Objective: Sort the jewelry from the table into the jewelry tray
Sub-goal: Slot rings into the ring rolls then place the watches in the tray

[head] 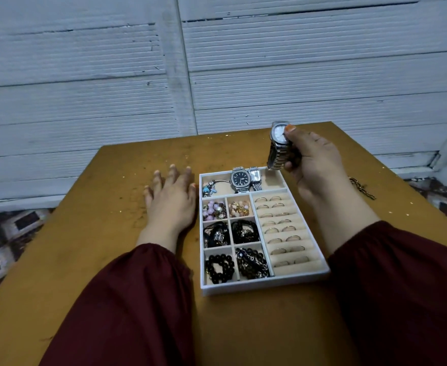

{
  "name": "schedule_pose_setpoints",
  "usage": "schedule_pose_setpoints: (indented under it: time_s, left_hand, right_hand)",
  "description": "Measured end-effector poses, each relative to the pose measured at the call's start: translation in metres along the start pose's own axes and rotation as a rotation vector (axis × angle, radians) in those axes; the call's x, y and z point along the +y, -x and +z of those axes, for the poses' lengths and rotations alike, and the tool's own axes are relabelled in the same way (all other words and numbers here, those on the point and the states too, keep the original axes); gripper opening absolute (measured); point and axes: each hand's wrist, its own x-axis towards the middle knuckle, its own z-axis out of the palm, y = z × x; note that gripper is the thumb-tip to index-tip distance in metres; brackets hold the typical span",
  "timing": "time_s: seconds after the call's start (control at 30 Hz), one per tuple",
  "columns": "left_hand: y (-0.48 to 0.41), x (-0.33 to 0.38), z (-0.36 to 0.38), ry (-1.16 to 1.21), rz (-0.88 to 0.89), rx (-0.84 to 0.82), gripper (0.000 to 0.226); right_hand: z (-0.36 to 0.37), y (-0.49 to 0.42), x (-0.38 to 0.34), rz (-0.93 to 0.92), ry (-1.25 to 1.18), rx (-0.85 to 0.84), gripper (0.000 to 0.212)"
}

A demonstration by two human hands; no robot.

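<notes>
the right hand [312,159] is held raised right of centre, its fingers curled round the band of a silver watch [279,143], the thumb pressed on the pale dial; the watch is held above the upper right corner of the jewelry tray [264,283]. the left hand [172,199] is laid flat on the table [98,220], fingers straight and spread, just left of the tray; contact with its wall cannot be told. two watches [241,179] are seen in the tray's top compartment, rings [287,229] in its right column. a chain [363,190] at the right is partly hidden behind the right forearm [343,207] and is hard to make out.
</notes>
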Motion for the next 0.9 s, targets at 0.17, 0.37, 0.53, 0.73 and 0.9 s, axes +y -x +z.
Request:
schedule_pose_setpoints:
  time_s: [0.17,0.37,0.53,0.73,0.9]
  left_hand:
    - [-0.003,-0.001,0.003,-0.085,-0.057,-0.1,0.05]
    - [-0.003,-0.001,0.003,-0.129,-0.109,-0.13,0.053]
    - [-0.003,-0.001,0.003,-0.14,-0.128,-0.121,0.054]
    - [-0.003,-0.001,0.004,-0.125,-0.129,-0.098,0.054]
    - [-0.004,-0.001,0.004,-0.115,-0.128,-0.094,0.054]
  right_hand:
    - [-0.007,-0.011,0.01,0.051,-0.019,0.012,0.009]
    - [-0.012,-0.012,0.011,0.09,0.006,-0.025,0.008]
    - [-0.01,-0.012,0.012,0.113,0.046,-0.045,0.013]
    - [-0.013,-0.012,0.013,0.129,0.094,-0.076,0.014]
    - [-0.012,-0.009,0.016,0.129,0.202,-0.092,0.014]
